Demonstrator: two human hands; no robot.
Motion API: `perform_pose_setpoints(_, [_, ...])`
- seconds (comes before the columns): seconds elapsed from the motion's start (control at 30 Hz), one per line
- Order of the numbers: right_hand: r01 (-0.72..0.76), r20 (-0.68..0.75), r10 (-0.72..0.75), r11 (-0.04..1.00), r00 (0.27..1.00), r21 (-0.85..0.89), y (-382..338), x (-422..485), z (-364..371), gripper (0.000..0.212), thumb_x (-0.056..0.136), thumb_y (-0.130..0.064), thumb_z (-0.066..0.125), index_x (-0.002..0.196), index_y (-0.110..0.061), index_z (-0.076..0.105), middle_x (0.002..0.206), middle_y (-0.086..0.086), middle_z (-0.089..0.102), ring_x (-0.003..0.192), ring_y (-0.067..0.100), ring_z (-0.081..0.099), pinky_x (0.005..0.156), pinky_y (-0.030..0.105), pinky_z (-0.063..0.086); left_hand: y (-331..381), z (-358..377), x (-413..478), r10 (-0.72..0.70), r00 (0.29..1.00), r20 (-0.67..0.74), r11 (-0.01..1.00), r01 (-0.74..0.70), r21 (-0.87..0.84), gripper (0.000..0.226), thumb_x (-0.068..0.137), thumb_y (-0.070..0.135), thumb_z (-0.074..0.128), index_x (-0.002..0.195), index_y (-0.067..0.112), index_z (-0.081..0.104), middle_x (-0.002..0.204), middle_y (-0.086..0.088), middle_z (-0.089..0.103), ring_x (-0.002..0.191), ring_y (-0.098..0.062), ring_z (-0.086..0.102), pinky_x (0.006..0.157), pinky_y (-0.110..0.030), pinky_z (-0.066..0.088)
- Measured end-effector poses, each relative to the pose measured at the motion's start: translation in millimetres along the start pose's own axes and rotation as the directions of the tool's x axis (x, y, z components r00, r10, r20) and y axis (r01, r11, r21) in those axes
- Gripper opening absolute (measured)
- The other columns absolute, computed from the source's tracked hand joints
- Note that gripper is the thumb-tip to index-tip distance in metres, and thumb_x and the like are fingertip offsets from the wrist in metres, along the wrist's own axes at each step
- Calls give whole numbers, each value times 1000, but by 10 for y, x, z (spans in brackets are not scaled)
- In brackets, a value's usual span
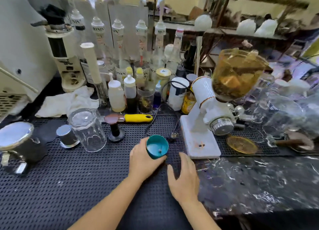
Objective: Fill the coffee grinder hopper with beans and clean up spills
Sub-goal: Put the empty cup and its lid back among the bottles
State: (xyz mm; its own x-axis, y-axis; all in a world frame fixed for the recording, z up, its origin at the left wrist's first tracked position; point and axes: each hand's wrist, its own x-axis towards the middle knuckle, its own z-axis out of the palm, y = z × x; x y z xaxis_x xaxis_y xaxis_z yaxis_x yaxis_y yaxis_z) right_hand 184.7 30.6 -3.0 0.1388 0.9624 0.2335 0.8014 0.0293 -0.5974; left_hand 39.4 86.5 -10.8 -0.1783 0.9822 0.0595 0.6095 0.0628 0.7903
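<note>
Nearest, the right hand is hovering flat over the black perforated mat — fingers spread, grasping nothing. Just beside it, the left hand is gripping a teal cup, tilted so its mouth is facing the camera, a dark speck or two lying inside. Beyond, the white coffee grinder is standing on its base — its amber hopper is sitting uncovered, beans showing low inside. An amber lid is lying on the mat beside the grinder.

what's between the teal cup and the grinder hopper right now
Nothing visible blocks it. The left hand holds the teal cup left of the white grinder; its amber hopper sits open-topped, lid off on the mat.
</note>
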Motion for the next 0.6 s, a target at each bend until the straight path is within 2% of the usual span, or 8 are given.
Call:
perform_pose_setpoints(0.03, [20, 77, -16, 998, 997, -52, 51, -8, 23, 69, 85, -46, 50, 139, -8, 36, 144, 14, 41, 133, 26, 37, 107, 36, 28, -19, -59, -15, -14, 1000, 14, 998, 14, -59, 72, 48, 55, 77, 110, 37, 45, 103, 14, 60, 103, -18, 57, 80, -31, 41])
perform_pose_setpoints(0.1, [108, 244, -55, 972, 968, -208, 140, 13, 84, 82, 85, -64, 28, 148, -15, 7, 157, 8, 8, 143, 24, 10, 115, 37, 5, -31, -227, -19, 0, 1000, 22, 997, 2, -76, 72, 47, 50, 80, 108, 46, 40, 101, 24, 56, 102, -11, 56, 78, -26, 39])
perform_pose_setpoints(0.17, [192, 329, -79, 925, 941, -327, 177, 53, 136, 89, 76, -77, 6, 143, -24, -17, 152, 5, -18, 143, 25, -11, 112, 41, -13, 12, -447, 2, 23, 1000, -2, 999, -23, -27, 77, 47, 51, 81, 110, 43, 37, 100, 23, 55, 99, -7, 54, 78, -25, 39])
perform_pose_setpoints(0.27, [212, 392, -48, 898, 919, -386, 170, 67, 196, 90, 66, -82, -11, 136, -29, -26, 147, 7, -28, 140, 28, -21, 110, 46, -17, 149, -828, 138, 68, 997, -33, 997, -67, 44, 77, 45, 58, 78, 105, 43, 33, 96, 22, 54, 92, -6, 56, 74, -25, 43])
perform_pose_setpoints(0.4, [198, 390, -37, 903, 920, -382, 127, 97, 214, 90, 66, -80, -14, 139, -27, -22, 153, 9, -20, 141, 28, -20, 110, 46, -18, 469, -1343, 576, 239, 971, -2, 946, -232, 227, 72, 53, 55, 80, 109, 35, 38, 101, 8, 56, 89, -10, 52, 71, -26, 44])
perform_pose_setpoints(0.5, [214, 415, -24, 883, 909, -418, 84, 70, 198, 91, 70, -78, -11, 143, -25, -14, 156, 11, -10, 142, 28, -15, 107, 46, -22, 700, -1626, 1027, 340, 933, 119, 844, -359, 399, 80, 58, 46, 85, 122, 19, 45, 111, -7, 51, 97, -20, 48, 85, -41, 47])
perform_pose_setpoints(0.57, [179, 376, 0, 879, 927, -442, 3, 89, 199, 86, 79, -72, 3, 147, -22, 16, 155, 17, 16, 143, 31, 7, 110, 49, -14, 855, -1761, 1338, 339, 910, 239, 791, -413, 451, 88, 56, 49, 85, 129, 23, 43, 116, -9, 45, 104, -26, 48, 94, -43, 44])
perform_pose_setpoints(0.6, [151, 321, -14, 901, 947, -406, -62, 131, 198, 79, 82, -67, 16, 140, -18, 38, 147, 20, 36, 138, 33, 26, 113, 51, -2, 933, -1806, 1496, 344, 890, 300, 760, -452, 467, 92, 55, 49, 86, 131, 25, 42, 118, -9, 45, 107, -27, 47, 96, -42, 42])
